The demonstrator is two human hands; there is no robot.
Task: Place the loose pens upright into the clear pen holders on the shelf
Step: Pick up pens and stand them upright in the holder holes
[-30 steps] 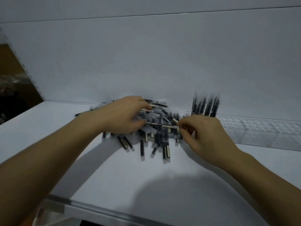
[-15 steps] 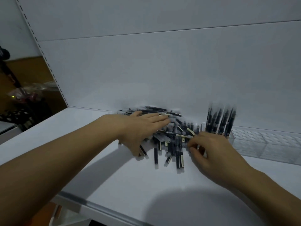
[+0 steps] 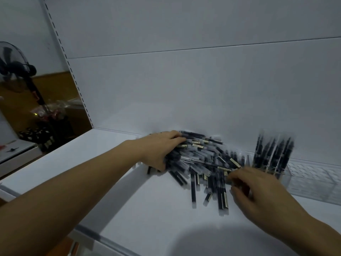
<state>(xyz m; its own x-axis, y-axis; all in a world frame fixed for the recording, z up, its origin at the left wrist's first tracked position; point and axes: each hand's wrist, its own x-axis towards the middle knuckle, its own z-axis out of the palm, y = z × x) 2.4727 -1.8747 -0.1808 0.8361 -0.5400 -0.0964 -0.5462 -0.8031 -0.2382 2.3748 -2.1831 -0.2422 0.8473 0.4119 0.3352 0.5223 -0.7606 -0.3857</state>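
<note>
A heap of loose dark pens [image 3: 201, 163] with clear caps lies on the white shelf [image 3: 129, 209] against the back panel. My left hand [image 3: 160, 148] rests flat on the heap's left side, fingers spread over the pens. My right hand [image 3: 258, 191] sits at the heap's right edge, fingers curled among the pens; motion blur hides whether it grips one. Just right of the heap stands a clear pen holder [image 3: 276, 172] with several dark pens [image 3: 271, 154] upright in it.
More clear holder compartments [image 3: 313, 180] run along the shelf to the right. The white back panel [image 3: 184, 89] rises close behind the heap. Off the shelf's left end stand a fan [image 3: 14, 65] and a cluttered counter [image 3: 16, 154].
The view has swung up and left, so the pens sit further right in frame. My left hand has flattened over the heap; my right hand stays at its right edge.
</note>
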